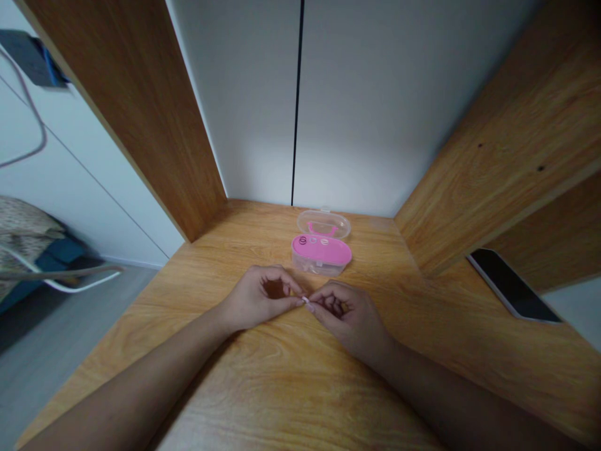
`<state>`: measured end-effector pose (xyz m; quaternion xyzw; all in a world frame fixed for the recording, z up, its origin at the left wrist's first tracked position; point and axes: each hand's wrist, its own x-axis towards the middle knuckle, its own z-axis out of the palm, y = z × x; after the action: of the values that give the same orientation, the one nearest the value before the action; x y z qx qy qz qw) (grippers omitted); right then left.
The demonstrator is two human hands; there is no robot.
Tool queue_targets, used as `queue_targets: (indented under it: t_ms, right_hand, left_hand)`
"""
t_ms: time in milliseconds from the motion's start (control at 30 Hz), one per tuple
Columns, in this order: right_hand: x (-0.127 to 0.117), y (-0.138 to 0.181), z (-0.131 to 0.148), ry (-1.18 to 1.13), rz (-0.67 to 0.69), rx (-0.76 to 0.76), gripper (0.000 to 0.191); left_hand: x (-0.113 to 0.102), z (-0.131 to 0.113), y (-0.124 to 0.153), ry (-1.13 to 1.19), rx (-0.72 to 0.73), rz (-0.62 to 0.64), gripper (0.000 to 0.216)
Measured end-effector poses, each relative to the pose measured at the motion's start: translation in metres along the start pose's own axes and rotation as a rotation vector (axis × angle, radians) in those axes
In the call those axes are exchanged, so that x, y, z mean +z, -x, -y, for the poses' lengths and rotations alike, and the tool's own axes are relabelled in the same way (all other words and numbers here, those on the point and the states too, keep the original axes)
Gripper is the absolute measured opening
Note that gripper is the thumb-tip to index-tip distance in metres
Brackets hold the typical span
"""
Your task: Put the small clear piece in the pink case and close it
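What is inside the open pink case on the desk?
The pink case holds a pink tray with three small round pieces on top. Pale items show through its clear base, too blurred to identify.

The tiny pale item pinched between both hands' fingertips was too small to identify; the phone partly hid behind a wooden panel.

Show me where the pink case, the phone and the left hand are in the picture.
pink case (322,250): head view, on the pink tray.
phone (513,284): head view, on the dark screen.
left hand (256,304): head view, on the back of the hand.
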<state>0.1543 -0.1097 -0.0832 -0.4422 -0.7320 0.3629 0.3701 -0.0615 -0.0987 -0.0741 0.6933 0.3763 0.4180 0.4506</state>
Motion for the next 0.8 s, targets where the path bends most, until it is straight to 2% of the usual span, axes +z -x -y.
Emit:
queue_targets:
  t_ms: [400, 567, 800]
  right_hand:
    - [0.0005, 0.0007, -0.0025, -0.034, 0.017, 0.007, 0.008]
    - [0.0020, 0.0009, -0.0038, -0.103, 0.019, 0.051, 0.016]
    - [0.0012, 0.0021, -0.0001, -0.022, 0.018, 0.044, 0.011]
  left_hand:
    - [0.0006, -0.0023, -0.0018, 0.011, 0.011, -0.020, 0.015]
    - [-0.0004, -0.0012, -0.0021, -0.010, 0.006, -0.044, 0.015]
    - [-0.0037, -0.0012, -0.0030, -0.045, 0.015, -0.096, 0.016]
